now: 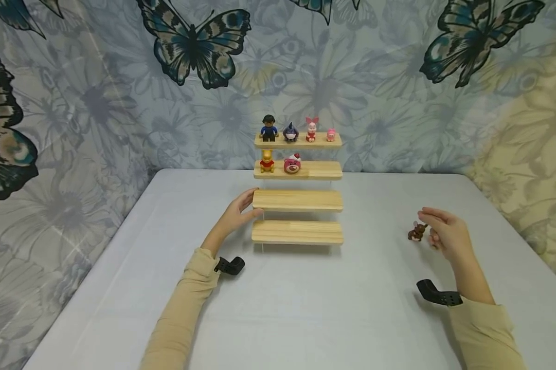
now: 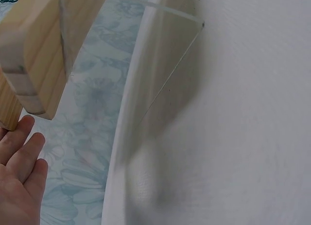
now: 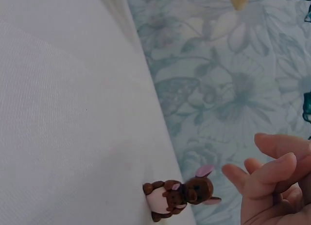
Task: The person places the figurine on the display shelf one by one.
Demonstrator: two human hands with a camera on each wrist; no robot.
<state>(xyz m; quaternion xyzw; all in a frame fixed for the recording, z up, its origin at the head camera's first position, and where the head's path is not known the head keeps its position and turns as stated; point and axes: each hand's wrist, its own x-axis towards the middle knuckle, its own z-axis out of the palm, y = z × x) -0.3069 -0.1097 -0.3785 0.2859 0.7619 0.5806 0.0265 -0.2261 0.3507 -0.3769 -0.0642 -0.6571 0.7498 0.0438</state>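
Observation:
A four-tier wooden display stand (image 1: 298,232) stands on the white table. My left hand (image 1: 237,216) holds the left end of its third board, thumb at the front edge and fingers towards the back. Three fingers (image 2: 34,142) show in the left wrist view; the thumb is hidden there. Over at the right, a brown kangaroo figurine (image 1: 416,232) with pink ears and a baby at its belly stands upright on the table. My right hand (image 1: 449,234) is just beside it, fingers loosely bent, with a gap between them and the kangaroo figurine (image 3: 177,196).
On the top board stand a figure in blue (image 1: 269,128), a donkey (image 1: 290,132), a piglet (image 1: 311,129) and a small pink figure (image 1: 330,134). The second board carries a yellow bear (image 1: 267,161) and a pink bear (image 1: 292,164). Butterfly-patterned cloth (image 1: 319,92) hangs behind.

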